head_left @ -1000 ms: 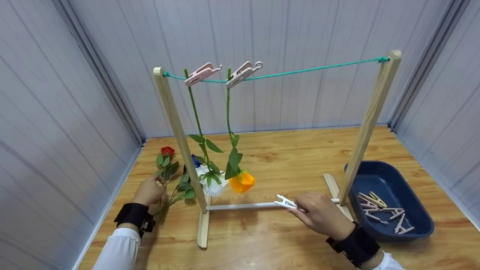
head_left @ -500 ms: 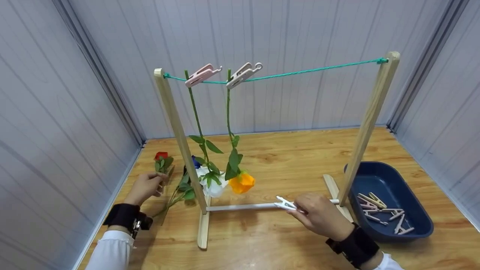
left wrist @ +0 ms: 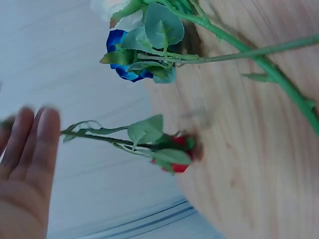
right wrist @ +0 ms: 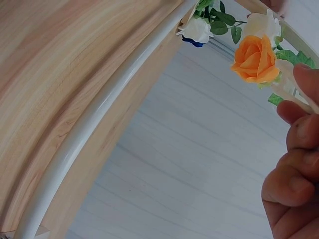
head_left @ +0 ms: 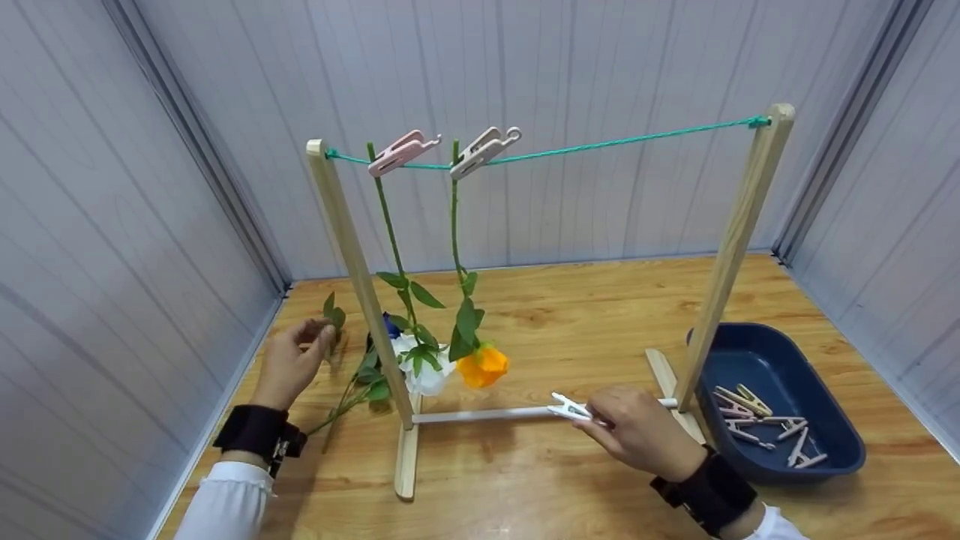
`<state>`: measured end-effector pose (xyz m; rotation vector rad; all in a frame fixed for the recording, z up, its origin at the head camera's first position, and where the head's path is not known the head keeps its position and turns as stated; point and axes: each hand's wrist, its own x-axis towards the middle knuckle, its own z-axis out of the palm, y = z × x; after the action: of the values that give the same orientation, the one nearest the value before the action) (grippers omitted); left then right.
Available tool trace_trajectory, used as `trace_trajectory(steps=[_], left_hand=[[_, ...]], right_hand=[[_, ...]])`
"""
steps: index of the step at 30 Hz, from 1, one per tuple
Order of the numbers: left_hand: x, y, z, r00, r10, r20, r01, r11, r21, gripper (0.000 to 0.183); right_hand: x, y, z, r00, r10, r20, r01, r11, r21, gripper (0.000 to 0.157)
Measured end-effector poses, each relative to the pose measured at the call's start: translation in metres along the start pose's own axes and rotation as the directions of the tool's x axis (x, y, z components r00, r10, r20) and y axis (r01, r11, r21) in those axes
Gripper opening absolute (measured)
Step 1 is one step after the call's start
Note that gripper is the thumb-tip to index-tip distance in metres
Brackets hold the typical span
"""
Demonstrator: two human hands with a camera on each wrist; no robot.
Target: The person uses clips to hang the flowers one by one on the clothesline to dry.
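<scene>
My left hand (head_left: 289, 367) pinches the stem of a red rose (left wrist: 182, 162); its bloom points away from the fingers in the left wrist view, and only some leaves show in the head view. A white clothespin (head_left: 568, 407) is held between the thumb and fingers of my right hand (head_left: 641, 429), in front of the rack's low white bar (head_left: 487, 413). An orange rose (head_left: 484, 365) and a white rose (head_left: 429, 371) hang head down from the green cord (head_left: 622, 141), fixed by a grey clothespin (head_left: 484, 154) and a pink clothespin (head_left: 401, 154).
A blue rose (left wrist: 118, 56) lies behind the rack's left wooden post (head_left: 349, 247). Beside the right post (head_left: 739, 240) stands a dark blue basin (head_left: 757, 341) with several clothespins (head_left: 750, 420) inside. Panelled walls (head_left: 562, 210) enclose the wooden table.
My left hand has lifted the red rose and turned, so its bloom has gone out of sight in the head view. The right hand with the white clothespin has stayed almost still.
</scene>
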<state>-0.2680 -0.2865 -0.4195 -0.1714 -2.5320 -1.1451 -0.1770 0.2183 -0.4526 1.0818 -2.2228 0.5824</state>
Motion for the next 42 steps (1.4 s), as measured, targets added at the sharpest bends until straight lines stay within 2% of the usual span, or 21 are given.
trace_trajectory(steps=[3, 5, 8, 10, 15, 18, 23, 27, 29, 32, 35, 38, 42], left_hand=[[0.001, 0.005, 0.002, 0.986, 0.085, -0.142, -0.077, 0.995, 0.061, 0.034], [0.002, 0.007, 0.002, 0.963, 0.154, -0.221, -0.133, 0.986, 0.103, 0.031], [0.003, 0.011, 0.002, 0.919, 0.244, -0.310, -0.203, 0.966, 0.159, 0.028], [0.004, 0.014, 0.002, 0.891, 0.295, -0.344, -0.242, 0.952, 0.189, 0.027], [0.005, 0.028, 0.000, 0.837, 0.376, -0.398, -0.326, 0.926, 0.189, 0.026], [0.004, 0.042, -0.001, 0.817, 0.402, -0.414, -0.374, 0.915, 0.152, 0.026], [-0.003, 0.078, 0.003, 0.829, 0.392, -0.400, -0.429, 0.903, -0.003, 0.028], [-0.009, 0.106, 0.012, 0.836, 0.401, -0.375, -0.474, 0.871, -0.127, 0.030], [-0.013, 0.117, 0.016, 0.852, 0.389, -0.351, -0.471, 0.862, -0.188, 0.031], [-0.020, 0.129, 0.021, 0.887, 0.328, -0.324, -0.423, 0.861, -0.284, 0.032], [-0.027, 0.137, 0.022, 0.906, 0.263, -0.332, -0.380, 0.850, -0.365, 0.031], [-0.034, 0.145, 0.022, 0.903, 0.240, -0.355, -0.381, 0.830, -0.407, 0.033], [-0.044, 0.157, 0.024, 0.903, 0.247, -0.351, -0.396, 0.795, -0.460, 0.038]], right_hand=[[0.000, 0.000, 0.000, 1.000, -0.014, -0.011, 0.014, 1.000, 0.008, 0.031], [0.000, 0.000, 0.000, 1.000, -0.019, -0.013, 0.019, 1.000, 0.010, 0.031], [0.000, 0.000, 0.000, 1.000, -0.012, -0.005, 0.012, 1.000, 0.005, 0.032], [-0.001, 0.000, 0.000, 1.000, -0.008, 0.002, 0.008, 1.000, 0.002, 0.033], [-0.001, 0.001, 0.000, 1.000, -0.012, 0.004, 0.011, 1.000, 0.007, 0.033], [0.000, 0.002, 0.000, 1.000, -0.016, 0.004, 0.016, 1.000, 0.010, 0.033], [-0.001, 0.002, -0.001, 1.000, -0.007, 0.009, 0.007, 1.000, 0.007, 0.034], [-0.001, 0.002, -0.003, 1.000, -0.001, 0.009, 0.001, 1.000, 0.001, 0.032], [-0.001, 0.002, -0.003, 1.000, -0.003, 0.003, 0.003, 1.000, -0.002, 0.031], [0.000, 0.003, -0.002, 1.000, -0.013, -0.008, 0.013, 1.000, -0.007, 0.031], [0.001, 0.003, -0.002, 1.000, -0.017, -0.009, 0.017, 1.000, -0.010, 0.030], [0.001, 0.002, -0.002, 1.000, -0.014, -0.002, 0.014, 1.000, -0.008, 0.029], [0.001, 0.002, -0.004, 1.000, -0.014, 0.000, 0.014, 1.000, -0.005, 0.029]])
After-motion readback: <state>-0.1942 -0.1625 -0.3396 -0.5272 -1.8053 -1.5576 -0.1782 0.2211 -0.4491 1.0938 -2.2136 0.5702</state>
